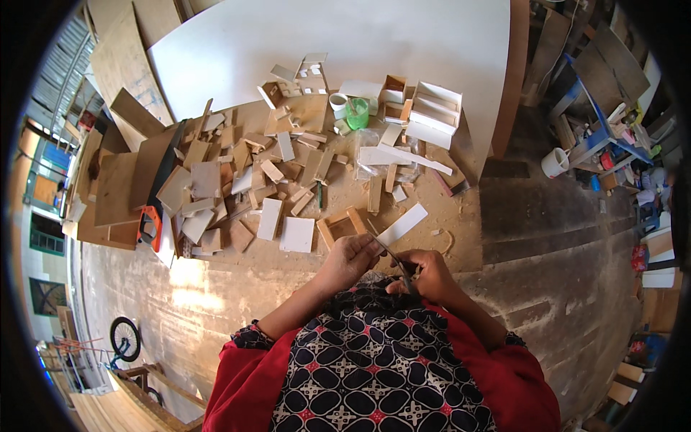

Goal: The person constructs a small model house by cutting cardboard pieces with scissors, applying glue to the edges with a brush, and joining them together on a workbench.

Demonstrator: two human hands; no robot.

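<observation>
Nearest us is the dark patterned clothing (pixel 374 360) with red sleeves, and just past it two hands work close together above the near edge of the tabletop (pixel 461 241). We see the right hand (pixel 425 277) curled around the thicker end of a slim dark tool (pixel 389 253), while the left hand (pixel 350 261) pinches near its thin end; we cannot tell whether those fingers grip anything else. The tool slants between the two, its tip pointing away from us.

Just beyond the fingers lie a small wooden frame (pixel 355 219) and, to its right, a white strip (pixel 403 224). Left of the frame we find a white square piece (pixel 296 235), with a heap of wood offcuts (pixel 205 180) spreading farther left, beside an orange saw handle (pixel 149 212).

Farther back, pale strips lie across a clear plastic bag (pixel 367 140). Behind them we have a green cup (pixel 358 115) beside a white cup (pixel 337 106), a white compartmented box (pixel 430 135) and a little model house (pixel 313 81). A large white board (pixel 345 43) rises behind everything on the tabletop.
</observation>
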